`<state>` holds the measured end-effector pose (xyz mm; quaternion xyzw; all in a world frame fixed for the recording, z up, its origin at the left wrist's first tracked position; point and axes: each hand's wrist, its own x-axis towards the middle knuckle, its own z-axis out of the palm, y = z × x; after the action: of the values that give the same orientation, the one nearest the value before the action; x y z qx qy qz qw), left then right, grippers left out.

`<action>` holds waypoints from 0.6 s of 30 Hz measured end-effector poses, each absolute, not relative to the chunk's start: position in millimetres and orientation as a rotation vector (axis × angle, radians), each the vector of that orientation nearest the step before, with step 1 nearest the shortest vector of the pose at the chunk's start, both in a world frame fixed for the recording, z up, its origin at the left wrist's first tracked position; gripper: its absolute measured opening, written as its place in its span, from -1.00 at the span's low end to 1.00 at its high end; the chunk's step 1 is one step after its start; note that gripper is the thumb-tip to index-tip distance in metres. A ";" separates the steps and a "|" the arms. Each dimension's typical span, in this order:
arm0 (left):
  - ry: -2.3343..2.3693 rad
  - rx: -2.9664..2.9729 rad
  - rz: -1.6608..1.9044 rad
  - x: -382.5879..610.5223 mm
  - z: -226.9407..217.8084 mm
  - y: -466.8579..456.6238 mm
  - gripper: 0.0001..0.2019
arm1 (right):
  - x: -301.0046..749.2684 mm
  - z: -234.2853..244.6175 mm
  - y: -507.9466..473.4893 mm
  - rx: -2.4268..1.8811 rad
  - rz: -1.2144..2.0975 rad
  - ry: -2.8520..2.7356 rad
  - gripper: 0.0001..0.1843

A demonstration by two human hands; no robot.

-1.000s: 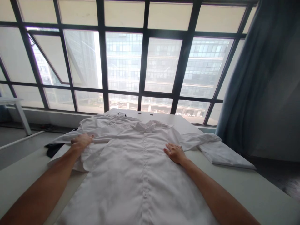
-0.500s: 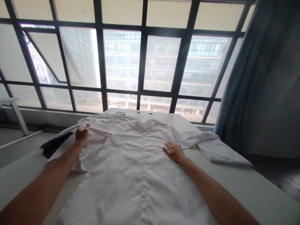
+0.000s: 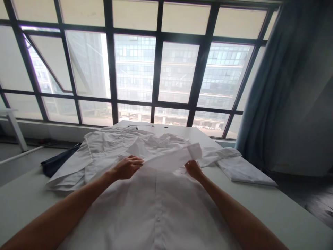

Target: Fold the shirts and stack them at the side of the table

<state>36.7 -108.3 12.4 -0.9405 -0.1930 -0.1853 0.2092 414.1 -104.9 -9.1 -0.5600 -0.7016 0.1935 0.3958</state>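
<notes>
A white button-up shirt [image 3: 156, 205] lies front up on the table, its collar end away from me. One of its sleeves [image 3: 169, 156] is folded across the chest, the cuff end lifted at the right. My left hand [image 3: 127, 167] is over the left side of the chest, its fingers closed on the sleeve's near edge. At the cuff end my right hand [image 3: 193, 169] is closed, pinching the sleeve fabric. The fingertips of both hands are partly hidden. The other sleeve [image 3: 215, 155] stretches out to the right.
More crumpled white garments [image 3: 104, 147] lie at the left, beside a dark cloth [image 3: 59, 159] at the table edge. On the right is a folded white garment [image 3: 246, 170]. The white table [image 3: 291, 215] reaches toward large windows; a blue-grey curtain [image 3: 267, 104] hangs at the right.
My left hand has carried the sleeve from the far left rightward across the chest. My right hand, flat on the shirt before, is now closed on the cuff end.
</notes>
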 end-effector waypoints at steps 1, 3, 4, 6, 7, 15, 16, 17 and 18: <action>-0.534 -2.642 -0.521 36.0 12.9 -108.2 -0.72 | 411.9 -6.3 -107.3 -1.387 0.548 -1.776 -0.58; -0.547 -2.694 -0.548 35.7 13.4 -108.9 -0.75 | 407.3 1.4 -113.8 -1.263 0.726 -1.756 -0.50; -0.556 -2.713 -0.566 35.8 13.2 -109.3 -0.77 | 405.1 6.1 -117.5 -1.189 0.864 -1.730 -0.44; -0.589 -2.730 -0.610 34.9 12.2 -109.3 -0.82 | 401.4 16.2 -124.7 -1.078 1.134 -1.710 -0.34; -0.625 -2.730 -0.637 33.6 11.6 -108.6 -0.86 | 400.0 21.0 -128.1 -1.069 1.203 -1.747 -0.30; -0.952 -2.560 -0.474 10.5 15.8 -88.5 -0.83 | 395.9 44.4 -158.6 -1.651 1.223 -2.253 -0.17; -0.975 -2.522 -0.479 8.2 17.5 -86.6 -0.89 | 395.0 46.5 -162.2 -1.693 1.243 -2.259 -0.12; -1.011 -2.477 -0.500 6.1 19.5 -85.1 -0.90 | 393.9 48.4 -165.4 -1.734 1.228 -2.268 -0.07; -1.055 -2.434 -0.528 4.1 21.5 -84.1 -0.88 | 392.5 50.0 -168.0 -1.776 1.177 -2.284 -0.03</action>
<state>4.1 -84.1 21.5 -0.8785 -0.3808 -0.1906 0.2165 392.5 -168.0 50.0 -0.5686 -0.7312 0.3768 0.0088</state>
